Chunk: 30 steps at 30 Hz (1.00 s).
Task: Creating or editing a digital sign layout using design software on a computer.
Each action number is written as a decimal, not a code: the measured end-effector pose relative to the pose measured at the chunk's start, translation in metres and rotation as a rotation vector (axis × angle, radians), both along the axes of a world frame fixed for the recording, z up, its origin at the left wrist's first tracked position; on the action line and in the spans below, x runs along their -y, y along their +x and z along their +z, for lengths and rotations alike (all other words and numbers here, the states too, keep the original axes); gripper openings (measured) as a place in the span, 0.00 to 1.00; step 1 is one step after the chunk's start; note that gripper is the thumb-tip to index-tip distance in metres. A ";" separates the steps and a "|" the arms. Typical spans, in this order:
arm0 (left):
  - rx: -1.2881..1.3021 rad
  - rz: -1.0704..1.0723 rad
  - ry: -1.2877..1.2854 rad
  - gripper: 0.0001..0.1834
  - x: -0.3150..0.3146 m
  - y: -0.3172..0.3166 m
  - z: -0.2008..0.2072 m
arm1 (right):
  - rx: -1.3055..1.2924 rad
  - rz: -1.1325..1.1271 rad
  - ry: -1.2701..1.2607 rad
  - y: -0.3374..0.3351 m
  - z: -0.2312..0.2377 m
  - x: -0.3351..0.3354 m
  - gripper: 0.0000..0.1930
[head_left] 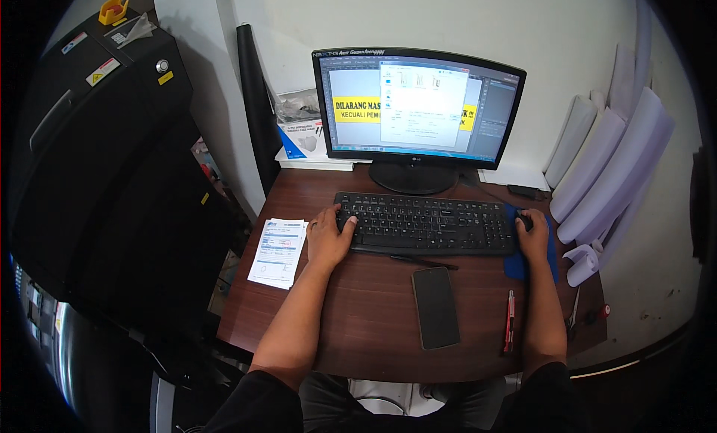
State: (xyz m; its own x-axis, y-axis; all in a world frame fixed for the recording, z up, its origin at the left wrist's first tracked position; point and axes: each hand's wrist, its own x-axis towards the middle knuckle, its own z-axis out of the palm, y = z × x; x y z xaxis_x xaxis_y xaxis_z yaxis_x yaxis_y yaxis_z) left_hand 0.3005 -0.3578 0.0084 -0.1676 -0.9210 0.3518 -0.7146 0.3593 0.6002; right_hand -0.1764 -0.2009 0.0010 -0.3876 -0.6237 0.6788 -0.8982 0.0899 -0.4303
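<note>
My left hand (329,236) rests at the left end of a black keyboard (426,224), its thumb spread from the other fingers and nothing held. A dark computer mouse (526,221) sits under my right hand (533,237), whose fingers curve round it on a blue mouse pad (514,267). Behind the keyboard stands a black monitor (418,104); a white window lies over a yellow banner design on its screen. Just left of my left hand is a stack of printed paper forms (277,254).
Between my forearms lie a dark smartphone (436,307), a black pen (424,263) and a red cutter knife (509,321). Scissors (573,311) rest at the desk's right edge. Rolled white sheets (612,164) lean on the right wall. A mask box (301,139) stands behind; a large black machine (112,156) is left.
</note>
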 end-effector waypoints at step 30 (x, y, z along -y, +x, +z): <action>0.008 0.003 0.025 0.31 0.000 0.000 0.001 | 0.036 0.012 0.001 -0.001 -0.001 0.001 0.13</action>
